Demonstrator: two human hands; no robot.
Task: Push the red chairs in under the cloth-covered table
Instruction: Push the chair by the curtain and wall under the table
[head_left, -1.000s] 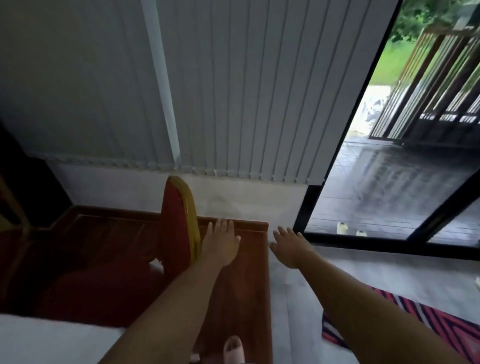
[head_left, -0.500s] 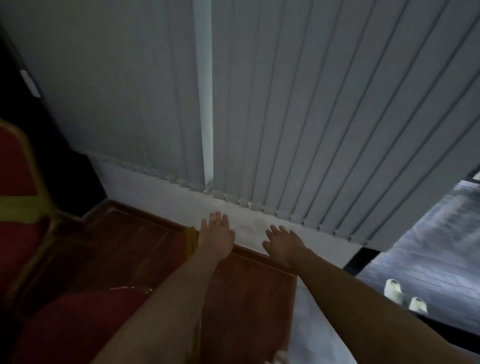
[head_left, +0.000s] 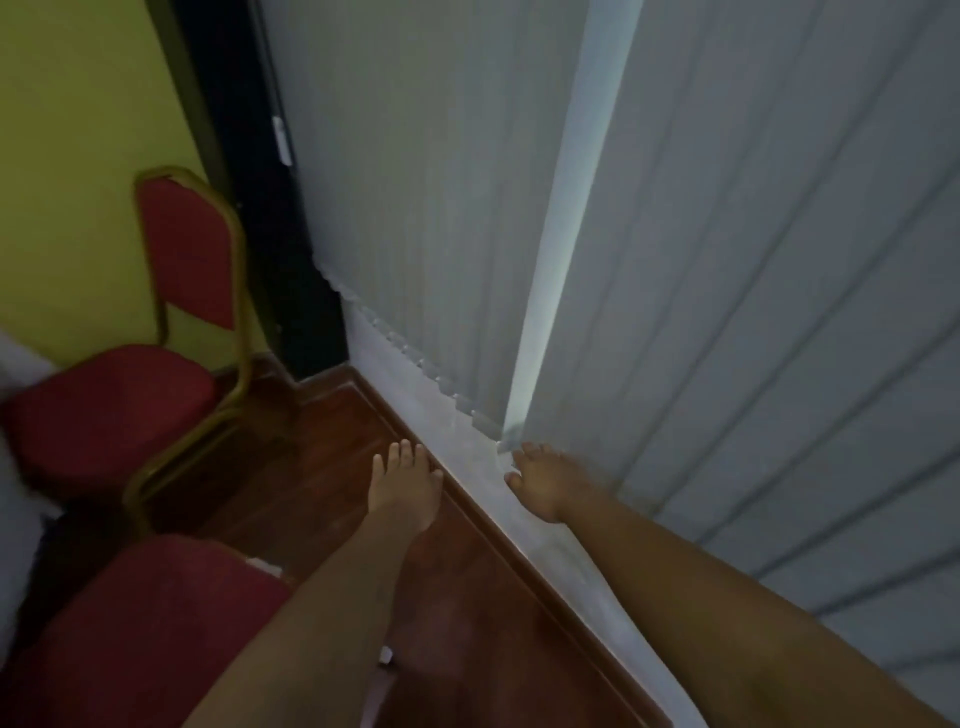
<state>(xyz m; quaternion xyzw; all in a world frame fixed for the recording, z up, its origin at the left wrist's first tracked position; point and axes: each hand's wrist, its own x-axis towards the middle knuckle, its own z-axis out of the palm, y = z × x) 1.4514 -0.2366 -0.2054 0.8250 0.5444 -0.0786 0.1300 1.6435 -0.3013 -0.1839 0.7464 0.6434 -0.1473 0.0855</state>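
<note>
Beside red chair, left hand empty

Near red chair cut off at bottom edge; table cloth barely visible

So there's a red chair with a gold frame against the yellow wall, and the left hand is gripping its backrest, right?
Not quite. In the head view the red chair does stand against the yellow wall, but the left hand is open and empty, over the wooden floor, well clear of its backrest.
</note>
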